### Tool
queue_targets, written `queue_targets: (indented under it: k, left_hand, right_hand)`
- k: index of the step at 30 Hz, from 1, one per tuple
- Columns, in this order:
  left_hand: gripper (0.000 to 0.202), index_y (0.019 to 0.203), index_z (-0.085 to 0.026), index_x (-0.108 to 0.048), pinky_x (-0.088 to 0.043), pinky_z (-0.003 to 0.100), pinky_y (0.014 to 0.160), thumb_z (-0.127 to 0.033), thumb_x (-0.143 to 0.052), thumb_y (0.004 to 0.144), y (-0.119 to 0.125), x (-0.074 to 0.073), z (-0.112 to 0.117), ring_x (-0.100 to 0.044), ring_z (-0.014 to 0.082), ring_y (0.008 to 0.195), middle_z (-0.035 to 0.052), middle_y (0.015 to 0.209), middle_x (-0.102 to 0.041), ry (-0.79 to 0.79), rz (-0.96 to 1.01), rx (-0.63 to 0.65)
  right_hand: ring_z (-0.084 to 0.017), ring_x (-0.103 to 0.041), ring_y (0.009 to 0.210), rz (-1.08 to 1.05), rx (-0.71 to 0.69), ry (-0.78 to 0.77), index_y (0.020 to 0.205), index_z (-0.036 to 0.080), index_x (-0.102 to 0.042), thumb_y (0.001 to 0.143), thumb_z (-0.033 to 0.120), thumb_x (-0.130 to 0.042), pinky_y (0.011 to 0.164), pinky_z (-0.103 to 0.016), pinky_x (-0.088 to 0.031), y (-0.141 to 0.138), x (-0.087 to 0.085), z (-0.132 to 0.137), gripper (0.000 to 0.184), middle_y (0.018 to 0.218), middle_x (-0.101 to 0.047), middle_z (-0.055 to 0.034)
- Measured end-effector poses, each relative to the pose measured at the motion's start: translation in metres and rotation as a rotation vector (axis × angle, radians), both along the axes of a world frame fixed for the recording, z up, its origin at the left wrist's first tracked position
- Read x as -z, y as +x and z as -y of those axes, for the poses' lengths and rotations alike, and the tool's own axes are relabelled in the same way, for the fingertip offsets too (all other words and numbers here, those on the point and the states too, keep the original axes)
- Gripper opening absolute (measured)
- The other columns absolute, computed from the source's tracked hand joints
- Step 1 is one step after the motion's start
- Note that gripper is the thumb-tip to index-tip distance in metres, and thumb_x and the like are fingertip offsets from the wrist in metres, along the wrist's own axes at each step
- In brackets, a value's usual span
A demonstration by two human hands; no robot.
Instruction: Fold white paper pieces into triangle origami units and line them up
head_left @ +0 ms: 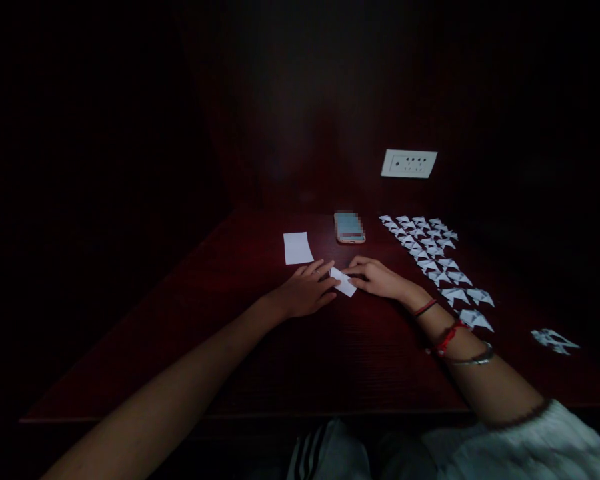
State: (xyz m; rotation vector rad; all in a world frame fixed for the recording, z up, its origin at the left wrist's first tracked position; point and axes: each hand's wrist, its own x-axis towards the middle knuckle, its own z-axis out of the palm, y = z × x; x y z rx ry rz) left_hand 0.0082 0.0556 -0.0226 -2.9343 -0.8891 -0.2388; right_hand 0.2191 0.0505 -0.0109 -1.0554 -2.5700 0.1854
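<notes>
A small folded white paper piece lies on the dark red table between my two hands. My left hand rests on the table with fingers pinched on the paper's left edge. My right hand presses its fingertips on the paper's right edge; red cords and a bracelet circle that wrist. Both hands are closed on the paper.
A stack of white paper sheets lies just beyond my left hand. A phone lies behind the paper. Several folded white paper pieces sit in rows at the right, with another farther right. A wall socket is on the back panel.
</notes>
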Motion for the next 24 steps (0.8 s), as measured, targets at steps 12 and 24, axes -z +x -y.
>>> queue_targets:
  k: [12,24]
  left_hand:
    - [0.034,0.117,-0.027,-0.037,-0.022,0.045,0.092,-0.038,-0.030,0.086,-0.001,-0.004,0.001,-0.012,0.0294,0.121,0.0056,0.136,-0.010,-0.071,0.000,-0.050]
    - [0.031,0.116,-0.038,-0.037,-0.027,0.041,0.090,-0.036,-0.033,0.085,-0.010,0.006,-0.013,-0.028,0.0229,0.115,0.0012,0.128,-0.028,-0.086,0.067,0.001]
  right_hand:
    - [-0.013,-0.044,0.071,0.106,-0.064,-0.040,0.111,0.016,-0.048,0.081,0.016,-0.037,0.069,-0.026,-0.036,-0.003,0.001,-0.008,0.032,0.079,-0.046,-0.0050]
    - [-0.013,-0.041,0.072,0.034,-0.045,-0.070,0.109,0.016,-0.050,0.081,0.015,-0.038,0.069,-0.025,-0.036,-0.003,0.002,-0.005,0.031,0.077,-0.043,-0.0041]
